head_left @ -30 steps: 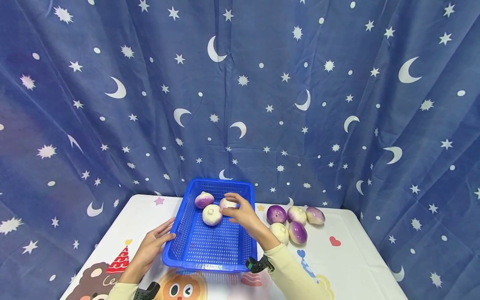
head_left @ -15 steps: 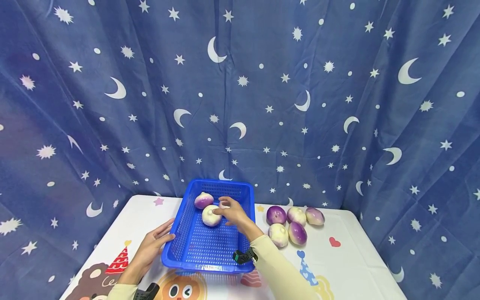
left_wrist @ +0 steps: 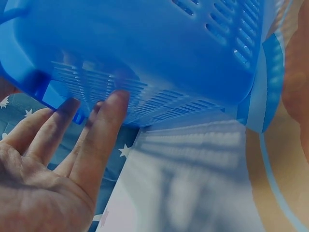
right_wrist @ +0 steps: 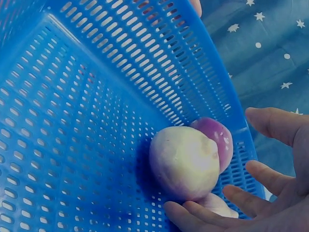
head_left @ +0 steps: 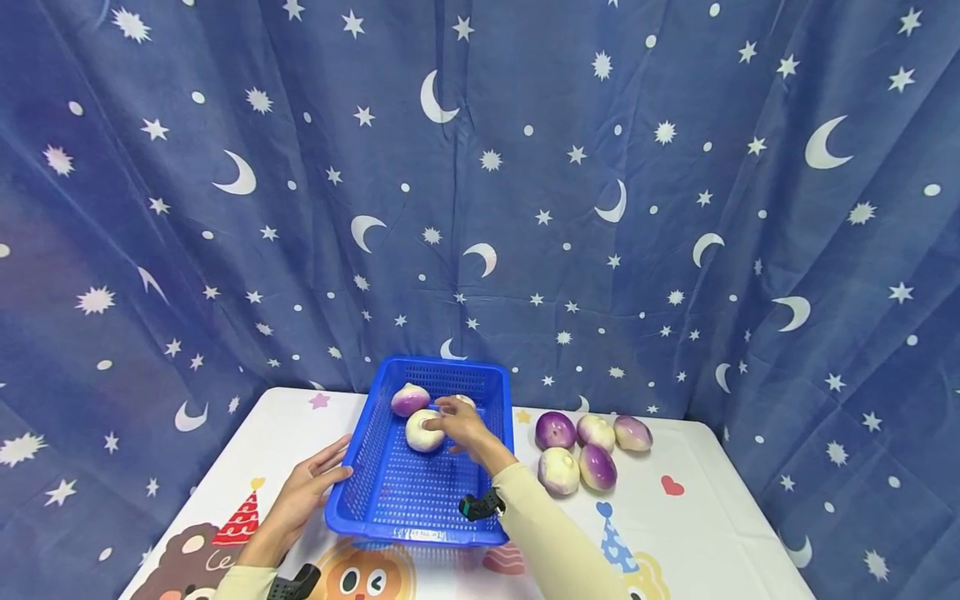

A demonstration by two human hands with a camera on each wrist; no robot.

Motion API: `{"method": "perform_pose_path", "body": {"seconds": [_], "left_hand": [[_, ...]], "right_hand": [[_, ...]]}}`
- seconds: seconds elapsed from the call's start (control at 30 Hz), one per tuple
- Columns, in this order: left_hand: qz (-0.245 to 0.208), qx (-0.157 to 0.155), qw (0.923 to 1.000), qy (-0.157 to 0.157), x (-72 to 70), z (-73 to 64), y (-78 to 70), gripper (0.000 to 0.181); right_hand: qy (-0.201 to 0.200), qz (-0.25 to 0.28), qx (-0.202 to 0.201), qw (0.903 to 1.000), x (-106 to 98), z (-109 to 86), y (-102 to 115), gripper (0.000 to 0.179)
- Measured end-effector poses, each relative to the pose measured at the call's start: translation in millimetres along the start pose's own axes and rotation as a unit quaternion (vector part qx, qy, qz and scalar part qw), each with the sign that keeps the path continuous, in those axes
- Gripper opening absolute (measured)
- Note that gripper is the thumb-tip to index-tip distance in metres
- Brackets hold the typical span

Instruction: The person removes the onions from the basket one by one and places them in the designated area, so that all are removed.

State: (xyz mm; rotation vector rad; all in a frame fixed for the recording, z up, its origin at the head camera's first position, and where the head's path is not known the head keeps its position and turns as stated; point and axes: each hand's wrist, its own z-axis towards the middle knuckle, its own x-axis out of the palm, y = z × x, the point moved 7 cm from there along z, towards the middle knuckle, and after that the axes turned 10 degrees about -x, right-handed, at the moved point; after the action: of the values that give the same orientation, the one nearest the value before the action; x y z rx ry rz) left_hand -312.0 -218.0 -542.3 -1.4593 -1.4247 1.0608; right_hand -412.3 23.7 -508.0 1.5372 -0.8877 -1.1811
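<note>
My left hand holds the left side of a blue perforated plastic basket, thumb over the rim and fingers along the outer wall. In the left wrist view, those fingers reach up to the slotted side. My right hand is inside the basket, fingers spread over the turnips. Its thumb overlaps a white-topped turnip in the head view. Behind lies a purple-and-white turnip, and a third turnip is partly hidden by the right hand. In the right wrist view, the fingertips are close beside the pale turnip.
Several purple and white turnips lie grouped on the table right of the basket. A white tablecloth with cartoon prints covers the table. A blue curtain with moons and stars hangs behind it.
My right hand has shifted left from the third turnip toward the white-topped one, showing more of the basket's right side. The left hand and basket stay in place.
</note>
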Motion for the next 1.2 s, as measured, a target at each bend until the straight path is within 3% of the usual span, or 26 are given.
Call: {"method": "perform_pose_path", "body": {"seconds": [0.43,0.8,1.03,1.2], "left_hand": [[-0.009,0.002,0.9999,0.005,0.2,-0.9,-0.6,0.066],[-0.004,0.006,1.0,0.001,1.1,-2.5,-0.3,0.066],[-0.008,0.008,0.9999,0.001,2.3,-2.6,0.8,0.066],[-0.015,0.007,0.9999,0.0,2.2,-0.3,0.3,0.065]], "right_hand": [[0.038,-0.012,0.002,0.9992,11,8.1,-6,0.064],[0.025,-0.057,-0.005,0.9981,21,17.1,-10,0.059],[0.027,-0.057,-0.018,0.9978,25,22.4,-13,0.054],[0.021,-0.078,-0.048,0.9956,26,25.8,-11,0.057]]}}
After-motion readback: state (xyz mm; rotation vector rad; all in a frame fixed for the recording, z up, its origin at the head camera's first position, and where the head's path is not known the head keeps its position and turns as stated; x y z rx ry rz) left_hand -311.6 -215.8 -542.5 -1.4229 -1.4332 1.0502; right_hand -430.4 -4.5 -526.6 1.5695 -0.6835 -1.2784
